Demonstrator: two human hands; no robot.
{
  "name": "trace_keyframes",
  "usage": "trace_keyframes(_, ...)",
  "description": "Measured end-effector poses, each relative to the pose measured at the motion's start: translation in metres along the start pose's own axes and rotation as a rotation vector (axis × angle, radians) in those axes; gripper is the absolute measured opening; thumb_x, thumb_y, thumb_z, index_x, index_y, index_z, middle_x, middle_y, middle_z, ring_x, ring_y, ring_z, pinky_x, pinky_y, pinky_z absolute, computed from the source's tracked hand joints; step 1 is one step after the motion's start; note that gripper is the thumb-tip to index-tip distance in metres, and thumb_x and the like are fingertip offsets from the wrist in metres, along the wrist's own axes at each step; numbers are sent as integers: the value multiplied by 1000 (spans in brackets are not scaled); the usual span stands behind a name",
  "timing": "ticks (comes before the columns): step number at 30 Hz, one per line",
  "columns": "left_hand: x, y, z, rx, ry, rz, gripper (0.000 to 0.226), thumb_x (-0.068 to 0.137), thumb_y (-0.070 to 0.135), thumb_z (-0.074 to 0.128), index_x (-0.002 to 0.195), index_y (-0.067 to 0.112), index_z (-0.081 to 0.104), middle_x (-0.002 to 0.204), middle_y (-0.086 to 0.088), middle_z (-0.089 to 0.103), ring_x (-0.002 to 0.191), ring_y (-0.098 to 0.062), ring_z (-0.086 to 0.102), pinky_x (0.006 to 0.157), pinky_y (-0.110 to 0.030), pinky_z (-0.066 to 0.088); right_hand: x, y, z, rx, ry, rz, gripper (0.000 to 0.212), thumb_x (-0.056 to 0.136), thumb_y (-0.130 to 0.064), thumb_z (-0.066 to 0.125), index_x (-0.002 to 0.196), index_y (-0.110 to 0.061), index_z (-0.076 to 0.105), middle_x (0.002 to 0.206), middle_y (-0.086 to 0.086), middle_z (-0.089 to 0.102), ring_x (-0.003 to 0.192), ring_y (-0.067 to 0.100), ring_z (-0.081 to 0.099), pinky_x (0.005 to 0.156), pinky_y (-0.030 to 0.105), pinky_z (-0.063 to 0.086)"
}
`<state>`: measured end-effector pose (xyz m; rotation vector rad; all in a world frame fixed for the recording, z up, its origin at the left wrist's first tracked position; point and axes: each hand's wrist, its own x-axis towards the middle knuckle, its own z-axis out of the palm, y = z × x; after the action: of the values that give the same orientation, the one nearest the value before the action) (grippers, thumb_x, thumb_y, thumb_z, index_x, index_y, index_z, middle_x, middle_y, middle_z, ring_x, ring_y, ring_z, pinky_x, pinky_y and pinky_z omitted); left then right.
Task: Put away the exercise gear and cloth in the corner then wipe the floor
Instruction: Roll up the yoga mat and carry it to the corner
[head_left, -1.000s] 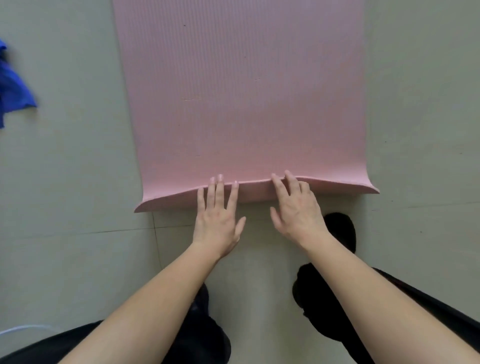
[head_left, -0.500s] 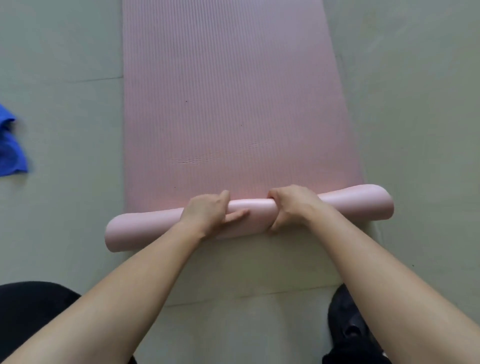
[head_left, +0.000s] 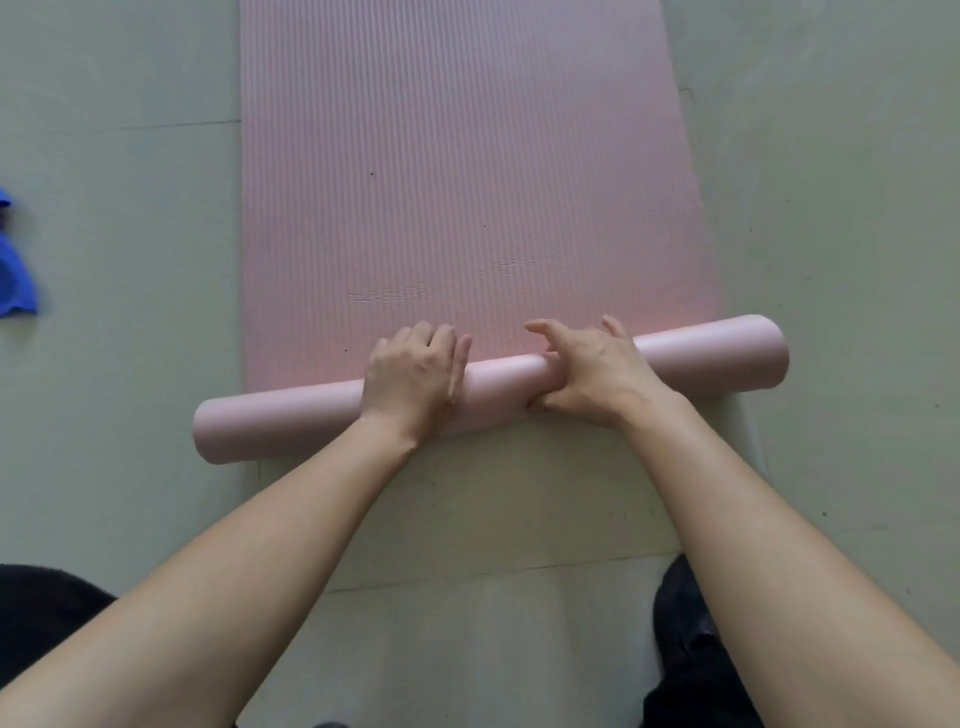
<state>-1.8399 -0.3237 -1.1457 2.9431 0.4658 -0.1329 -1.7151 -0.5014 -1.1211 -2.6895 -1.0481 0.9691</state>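
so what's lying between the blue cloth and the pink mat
Nothing: the head view shows only bare floor between the blue cloth at the left edge and the pink mat.

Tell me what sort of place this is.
Probably a home or gym workout space: a pink yoga mat, part-rolled under the left hand and right hand, lies on a tiled floor, with a blue cloth at the left edge.
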Motion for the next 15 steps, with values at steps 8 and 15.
trace_keyframes(8,1,-9,3,135,-116,74,70,97,60,20,111,5,61,99,-19,65,87,-37,61,74,-45,45,0,-9,15,-108,230,-10,89,78,-58,63,153,-26,26,156,12,26,148,28,18,121,56,-5)
trace_keyframes(15,43,-12,-25,42,-243,86,59,102,57,17,90,19,61,105,-17,69,101,-35,64,68,-36,35,-12,-10,19,-303,187,-43,114,60,-60,77,154,-30,19,139,4,45,132,28,42,116,47,21)
